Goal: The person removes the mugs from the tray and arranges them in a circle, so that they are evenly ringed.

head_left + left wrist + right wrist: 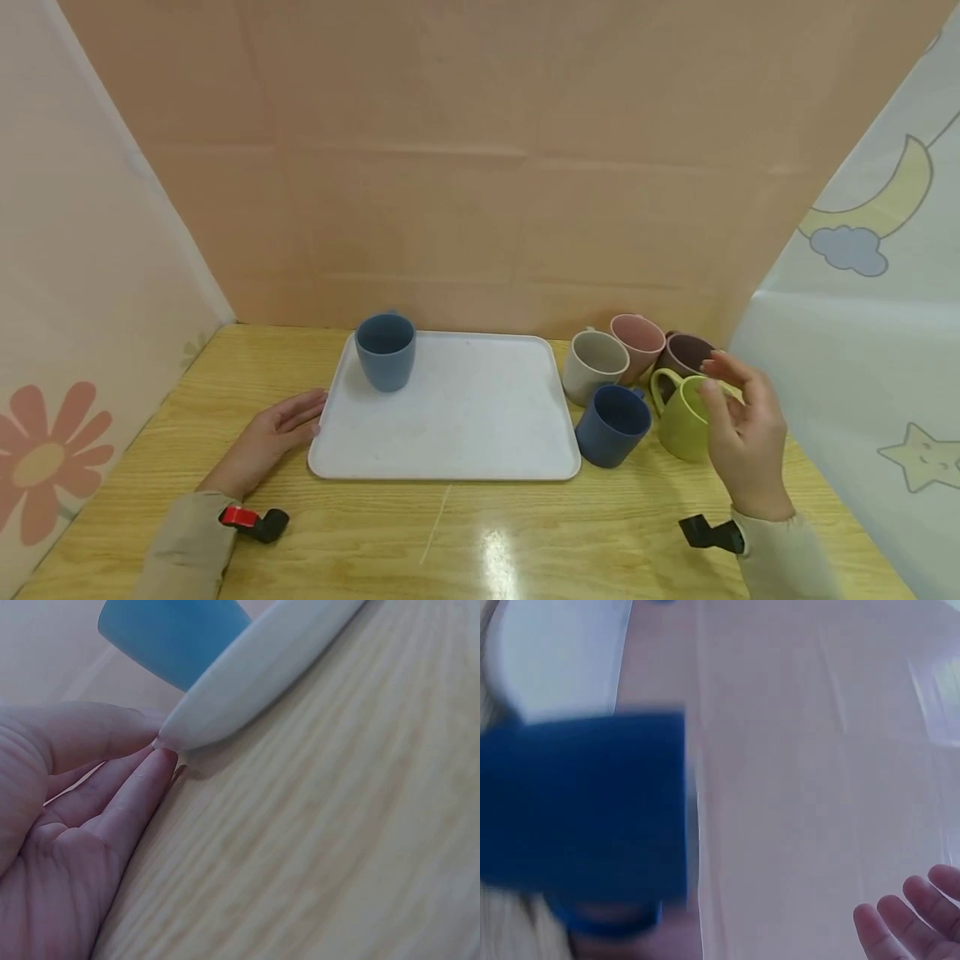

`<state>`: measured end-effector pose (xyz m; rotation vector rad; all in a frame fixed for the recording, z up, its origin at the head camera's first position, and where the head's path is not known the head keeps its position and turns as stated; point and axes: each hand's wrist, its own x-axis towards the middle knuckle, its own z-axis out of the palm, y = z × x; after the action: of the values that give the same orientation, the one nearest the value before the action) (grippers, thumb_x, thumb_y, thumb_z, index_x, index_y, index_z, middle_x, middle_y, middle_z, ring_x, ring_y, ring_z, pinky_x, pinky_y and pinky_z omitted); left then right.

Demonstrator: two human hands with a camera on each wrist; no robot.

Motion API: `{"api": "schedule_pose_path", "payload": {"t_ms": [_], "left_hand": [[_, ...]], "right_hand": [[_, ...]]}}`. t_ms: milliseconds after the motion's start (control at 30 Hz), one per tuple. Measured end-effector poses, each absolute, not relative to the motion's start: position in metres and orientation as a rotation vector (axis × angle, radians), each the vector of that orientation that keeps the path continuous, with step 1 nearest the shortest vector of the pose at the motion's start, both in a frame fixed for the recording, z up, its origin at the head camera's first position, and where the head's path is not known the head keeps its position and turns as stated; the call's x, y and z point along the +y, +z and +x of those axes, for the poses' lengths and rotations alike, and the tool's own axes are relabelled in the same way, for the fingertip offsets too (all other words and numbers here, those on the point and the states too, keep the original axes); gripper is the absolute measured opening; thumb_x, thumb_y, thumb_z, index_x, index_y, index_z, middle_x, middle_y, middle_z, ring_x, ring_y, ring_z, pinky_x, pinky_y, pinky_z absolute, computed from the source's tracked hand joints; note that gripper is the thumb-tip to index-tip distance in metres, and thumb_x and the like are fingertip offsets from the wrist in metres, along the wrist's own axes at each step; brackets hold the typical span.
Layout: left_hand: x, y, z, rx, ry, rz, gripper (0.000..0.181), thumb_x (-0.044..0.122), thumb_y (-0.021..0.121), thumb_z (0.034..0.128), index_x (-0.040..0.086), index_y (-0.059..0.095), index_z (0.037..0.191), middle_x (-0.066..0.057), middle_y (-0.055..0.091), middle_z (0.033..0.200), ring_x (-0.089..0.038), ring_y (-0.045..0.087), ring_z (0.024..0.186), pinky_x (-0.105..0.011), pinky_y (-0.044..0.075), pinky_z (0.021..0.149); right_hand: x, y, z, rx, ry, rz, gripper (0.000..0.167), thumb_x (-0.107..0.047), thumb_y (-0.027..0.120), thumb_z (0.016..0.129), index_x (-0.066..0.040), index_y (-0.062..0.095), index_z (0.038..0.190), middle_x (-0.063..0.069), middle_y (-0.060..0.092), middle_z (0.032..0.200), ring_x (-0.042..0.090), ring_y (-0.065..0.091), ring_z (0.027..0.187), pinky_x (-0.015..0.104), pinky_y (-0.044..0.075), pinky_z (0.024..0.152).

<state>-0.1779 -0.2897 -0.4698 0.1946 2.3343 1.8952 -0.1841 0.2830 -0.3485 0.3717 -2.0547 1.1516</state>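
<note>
A white tray (pixel 465 417) lies on the wooden table with a grey-blue mug (pixel 386 354) upright near its far left corner. My left hand (pixel 262 437) is at the tray's left edge; its thumb and fingertips pinch the rim (pixel 217 705) in the left wrist view. Over the green mug (pixel 684 425), partly covering it, hovers my right hand (pixel 750 442), fingers loosely bent and holding nothing. A dark blue mug (pixel 611 429) stands at the tray's right edge and looms large and blurred in the right wrist view. Whether the right hand touches the green mug is unclear.
Behind the dark blue and green mugs, a pale grey mug (pixel 592 371), a pink mug (pixel 637 340) and a dark brown mug (pixel 684 352) stand close together. An orange-tan backdrop (pixel 480 208) rises behind the table, with patterned side panels left and right.
</note>
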Motion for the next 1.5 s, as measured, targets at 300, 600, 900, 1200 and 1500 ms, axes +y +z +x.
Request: {"api": "schedule_pose_path", "payload": {"t_ms": [300, 600, 900, 1200, 1500], "left_hand": [[-0.288, -0.47, -0.178, 2.331, 1.892, 0.197, 0.067, 0.022, 0.064, 0.1023, -0.001, 0.032, 0.157, -0.024, 0.035, 0.158, 0.012, 0.048, 0.124, -0.009, 0.043, 0.096], [-0.292, -0.469, -0.176, 2.351, 1.893, 0.189, 0.066, 0.022, 0.064, 0.1024, 0.001, 0.033, 0.157, -0.023, 0.037, 0.158, 0.012, 0.048, 0.123, -0.009, 0.043, 0.095], [-0.289, -0.473, -0.177, 2.37, 1.879, 0.188, 0.067, 0.024, 0.065, 0.1017, 0.004, 0.034, 0.157, -0.019, 0.039, 0.158, 0.002, 0.049, 0.131, -0.009, 0.042, 0.096], [-0.29, -0.47, -0.181, 2.361, 1.876, 0.189, 0.066, 0.025, 0.065, 0.1016, 0.005, 0.035, 0.157, -0.018, 0.041, 0.157, -0.018, 0.045, 0.141, -0.01, 0.042, 0.097], [-0.289, -0.471, -0.179, 2.377, 1.86, 0.158, 0.066, 0.026, 0.065, 0.1016, 0.005, 0.036, 0.157, -0.018, 0.042, 0.156, -0.029, 0.041, 0.143, -0.01, 0.043, 0.097]], "right_hand": [[0.211, -0.345, -0.187, -2.067, 1.39, 0.64, 0.044, 0.019, 0.06, 0.089, 0.013, 0.052, 0.132, 0.001, 0.056, 0.13, 0.012, 0.055, 0.115, 0.013, 0.049, 0.091], [0.152, -0.357, -0.215, -2.061, 2.079, 0.553, 0.034, 0.008, 0.055, 0.098, 0.012, 0.05, 0.132, 0.013, 0.06, 0.128, 0.017, 0.06, 0.119, 0.03, 0.055, 0.094], [0.092, -0.384, -0.233, -2.335, 2.07, 0.511, 0.04, 0.004, 0.064, 0.092, 0.005, 0.057, 0.132, 0.018, 0.061, 0.133, 0.03, 0.058, 0.126, 0.037, 0.051, 0.101], [0.035, -0.401, -0.257, -2.4, 2.039, 0.453, 0.043, -0.005, 0.074, 0.089, -0.001, 0.06, 0.129, 0.015, 0.063, 0.131, 0.029, 0.06, 0.123, 0.042, 0.051, 0.101], [0.0, -0.421, -0.291, -2.564, 2.025, 0.597, 0.086, -0.024, 0.086, 0.083, -0.012, 0.037, 0.153, 0.009, 0.04, 0.155, 0.031, 0.04, 0.142, 0.047, 0.039, 0.113]]}}
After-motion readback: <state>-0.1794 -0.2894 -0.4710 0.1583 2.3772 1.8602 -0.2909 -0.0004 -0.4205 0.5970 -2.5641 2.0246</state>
